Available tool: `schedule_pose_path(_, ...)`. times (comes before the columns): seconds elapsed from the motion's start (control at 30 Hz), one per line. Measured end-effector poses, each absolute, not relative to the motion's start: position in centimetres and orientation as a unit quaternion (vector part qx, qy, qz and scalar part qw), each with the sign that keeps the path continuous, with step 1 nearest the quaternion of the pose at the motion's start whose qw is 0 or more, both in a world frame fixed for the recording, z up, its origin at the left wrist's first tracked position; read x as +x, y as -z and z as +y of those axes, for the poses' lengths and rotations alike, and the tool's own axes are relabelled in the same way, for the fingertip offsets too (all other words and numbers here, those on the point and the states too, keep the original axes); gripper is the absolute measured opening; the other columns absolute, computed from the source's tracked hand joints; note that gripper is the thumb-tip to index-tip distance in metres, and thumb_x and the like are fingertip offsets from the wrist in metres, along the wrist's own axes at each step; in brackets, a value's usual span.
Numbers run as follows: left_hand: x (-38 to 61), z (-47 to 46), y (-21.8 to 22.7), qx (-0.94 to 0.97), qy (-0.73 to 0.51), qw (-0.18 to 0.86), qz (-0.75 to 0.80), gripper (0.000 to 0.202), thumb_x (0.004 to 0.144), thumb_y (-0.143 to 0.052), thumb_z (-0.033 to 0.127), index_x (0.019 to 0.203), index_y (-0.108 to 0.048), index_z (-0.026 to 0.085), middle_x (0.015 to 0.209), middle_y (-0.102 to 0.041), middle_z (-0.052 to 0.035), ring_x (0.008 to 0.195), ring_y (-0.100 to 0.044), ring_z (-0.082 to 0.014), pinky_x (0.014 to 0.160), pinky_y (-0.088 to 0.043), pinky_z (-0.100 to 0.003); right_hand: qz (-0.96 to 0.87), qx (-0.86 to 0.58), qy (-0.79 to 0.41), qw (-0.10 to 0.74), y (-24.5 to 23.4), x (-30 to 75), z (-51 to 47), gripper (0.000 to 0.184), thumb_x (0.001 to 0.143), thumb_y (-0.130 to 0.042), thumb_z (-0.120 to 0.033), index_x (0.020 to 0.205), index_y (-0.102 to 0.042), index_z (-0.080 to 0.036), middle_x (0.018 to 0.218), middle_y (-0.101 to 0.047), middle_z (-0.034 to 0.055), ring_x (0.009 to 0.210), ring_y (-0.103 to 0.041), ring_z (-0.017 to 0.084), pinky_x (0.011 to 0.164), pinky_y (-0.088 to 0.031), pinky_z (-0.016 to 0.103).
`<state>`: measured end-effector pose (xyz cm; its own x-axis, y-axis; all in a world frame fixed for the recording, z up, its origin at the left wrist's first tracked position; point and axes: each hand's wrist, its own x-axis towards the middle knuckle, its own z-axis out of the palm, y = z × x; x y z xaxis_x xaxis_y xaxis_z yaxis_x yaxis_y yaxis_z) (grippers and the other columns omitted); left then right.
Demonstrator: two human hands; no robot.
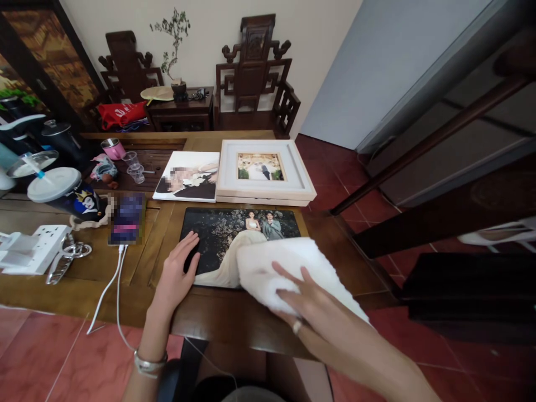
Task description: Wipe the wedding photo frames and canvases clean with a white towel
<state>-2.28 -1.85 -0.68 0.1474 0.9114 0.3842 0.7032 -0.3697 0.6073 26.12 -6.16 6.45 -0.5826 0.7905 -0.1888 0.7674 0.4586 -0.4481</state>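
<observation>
A dark wedding photo panel [218, 240] lies flat on the wooden table in front of me. My left hand [178, 271] rests on its left edge, fingers stretched out and holding nothing. A white cloth [280, 257] covers the panel's lower right part and hangs past its right side. My right hand [299, 293] presses on this cloth with bent fingers, slightly blurred, and grips it. Behind the panel lie a white photo print [188, 176] and, at its right, a pale wooden picture frame [268, 192] with a small wedding picture inside.
To the left are a phone [127, 218] on a white cable, a power strip [36, 248], a clear hair clip [67, 257] and a lidded drink cup [62, 192]. A pink mug [112, 148] stands farther back. A dark wooden chair [397, 218] is at the right.
</observation>
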Motion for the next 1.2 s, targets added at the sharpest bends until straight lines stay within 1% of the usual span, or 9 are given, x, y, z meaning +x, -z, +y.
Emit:
schedule_pose_path(0.13, -2.2, -1.9, 0.6, 0.744, -0.359, 0.143, 0.546, 0.034, 0.091, -0.049, 0.021, 0.124, -0.057, 0.018, 0.134, -0.057, -0.0107, 0.129, -0.048, -0.0229, 0.109, -0.039, -0.045, -0.854, -0.446, -0.268, 0.018, -7.3, 26.4, -6.3, 0.030, 0.084, -0.042, -0.011, 0.099, -0.064, -0.024, 0.113, -0.067, 0.0077, 0.131, -0.042, 0.029, 0.104, -0.036, 0.048)
schedule_pose_path(0.23, -2.2, -2.0, 0.5, 0.744, -0.361, 0.142, 0.545, 0.033, 0.091, -0.050, 0.020, 0.123, -0.057, 0.019, 0.133, -0.057, -0.0106, 0.129, -0.049, -0.0228, 0.109, -0.040, -0.045, -0.840, -0.476, -0.258, 0.020, -7.5, 26.4, -3.6, 0.030, 0.084, -0.040, -0.012, 0.100, -0.064, -0.021, 0.104, -0.068, 0.0091, 0.112, -0.058, 0.030, 0.093, -0.044, 0.042)
schedule_pose_path(0.47, -2.3, -2.0, 0.5, 0.744, -0.360, 0.148, 0.544, 0.032, 0.091, -0.050, 0.020, 0.122, -0.059, 0.019, 0.133, -0.058, -0.0092, 0.130, -0.048, -0.0227, 0.109, -0.040, -0.045, -0.834, -0.509, -0.209, 0.037, -7.2, 25.7, 4.1, 0.024, 0.090, -0.037, -0.021, 0.092, -0.061, -0.017, 0.087, -0.067, 0.0120, 0.093, -0.062, 0.029, 0.081, -0.046, 0.038)
schedule_pose_path(0.57, -2.3, -2.0, 0.4, 0.744, -0.357, 0.148, 0.545, 0.032, 0.091, -0.049, 0.021, 0.122, -0.059, 0.019, 0.133, -0.058, -0.0094, 0.130, -0.048, -0.0230, 0.109, -0.040, -0.045, -0.844, -0.504, -0.177, 0.046, -6.2, 25.0, 5.1, 0.025, 0.088, -0.038, -0.016, 0.096, -0.062, -0.017, 0.096, -0.067, 0.0134, 0.108, -0.058, 0.032, 0.090, -0.042, 0.045)
schedule_pose_path(0.67, -2.2, -2.0, 0.3, 0.745, -0.356, 0.147, 0.544, 0.032, 0.091, -0.049, 0.021, 0.122, -0.059, 0.019, 0.132, -0.058, -0.0098, 0.129, -0.048, -0.0235, 0.109, -0.040, -0.047, -0.851, -0.504, -0.121, 0.079, -4.3, 24.4, 3.8, 0.032, 0.082, -0.040, -0.009, 0.104, -0.062, -0.013, 0.124, -0.060, 0.0176, 0.134, -0.035, 0.036, 0.101, -0.030, 0.062)
schedule_pose_path(0.77, -2.2, -2.0, 0.3, 0.743, -0.356, 0.149, 0.547, 0.032, 0.091, -0.049, 0.021, 0.121, -0.059, 0.019, 0.132, -0.059, -0.0100, 0.129, -0.049, -0.0237, 0.109, -0.040, -0.047, -0.850, -0.509, -0.092, 0.103, -2.7, 24.2, 0.5, 0.034, 0.079, -0.042, -0.006, 0.103, -0.065, -0.012, 0.143, -0.044, 0.0191, 0.141, -0.018, 0.040, 0.103, -0.019, 0.072)
schedule_pose_path(0.93, -2.2, -1.9, 0.3, 0.743, -0.356, 0.150, 0.547, 0.032, 0.092, -0.048, 0.022, 0.122, -0.058, 0.020, 0.133, -0.058, -0.0099, 0.129, -0.048, -0.0239, 0.109, -0.040, -0.048, -0.860, -0.470, -0.162, 0.111, -3.4, 25.5, -6.7, 0.036, 0.073, -0.043, -0.003, 0.096, -0.067, -0.017, 0.147, -0.041, 0.0124, 0.143, -0.013, 0.035, 0.106, -0.020, 0.071)
schedule_pose_path(1.03, -2.2, -2.0, 0.2, 0.745, -0.350, 0.149, 0.549, 0.033, 0.092, -0.049, 0.022, 0.123, -0.058, 0.020, 0.134, -0.057, -0.0099, 0.130, -0.048, -0.0235, 0.109, -0.040, -0.047, -0.869, -0.430, -0.233, 0.075, -5.1, 26.3, -9.5, 0.042, 0.069, -0.044, -0.003, 0.099, -0.067, -0.021, 0.145, -0.044, 0.0074, 0.141, -0.020, 0.034, 0.107, -0.026, 0.067)
schedule_pose_path(1.2, -2.2, -2.0, 0.1, 0.745, -0.344, 0.144, 0.553, 0.033, 0.091, -0.050, 0.021, 0.122, -0.059, 0.019, 0.134, -0.057, -0.0098, 0.130, -0.048, -0.0232, 0.110, -0.039, -0.045, -0.869, -0.410, -0.276, 0.025, -6.6, 25.8, -8.0, 0.044, 0.074, -0.043, -0.003, 0.108, -0.065, -0.021, 0.141, -0.050, 0.0085, 0.140, -0.023, 0.033, 0.109, -0.026, 0.064)
